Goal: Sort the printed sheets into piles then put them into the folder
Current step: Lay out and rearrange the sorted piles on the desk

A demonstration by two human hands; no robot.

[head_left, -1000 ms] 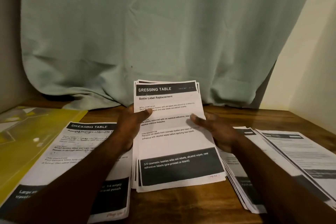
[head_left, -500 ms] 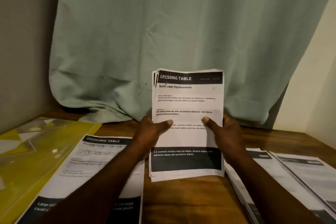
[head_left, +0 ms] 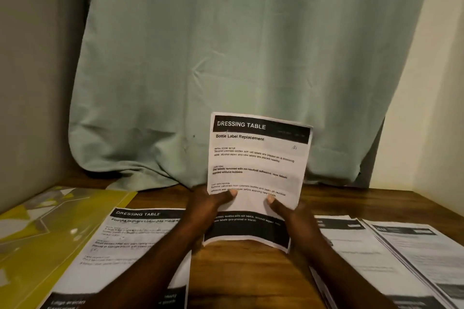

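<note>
I hold a stack of printed sheets [head_left: 258, 158] headed "DRESSING TABLE, Bottle Label Replacement" upright over the wooden table [head_left: 246, 276], its lower edge just above the wood. My left hand [head_left: 208, 208] grips its left side and my right hand [head_left: 291, 216] grips its right side, thumbs on the front page. A second pile of sheets [head_left: 120, 251] headed "DRESSING TABLE" lies flat at the left. Two more piles lie at the right: one pile [head_left: 356, 253] and the outer pile [head_left: 424, 258]. The yellow folder [head_left: 42, 228] lies at the far left.
A pale green curtain [head_left: 226, 70] hangs behind the table and bunches on its back edge. A grey wall [head_left: 32, 83] closes the left side and a cream wall [head_left: 431, 108] the right. Bare wood shows between the left and right piles.
The stack went from leaning on the table to being held upright and squared. Its top now tilts slightly right, and the loose edges seen earlier are aligned.
</note>
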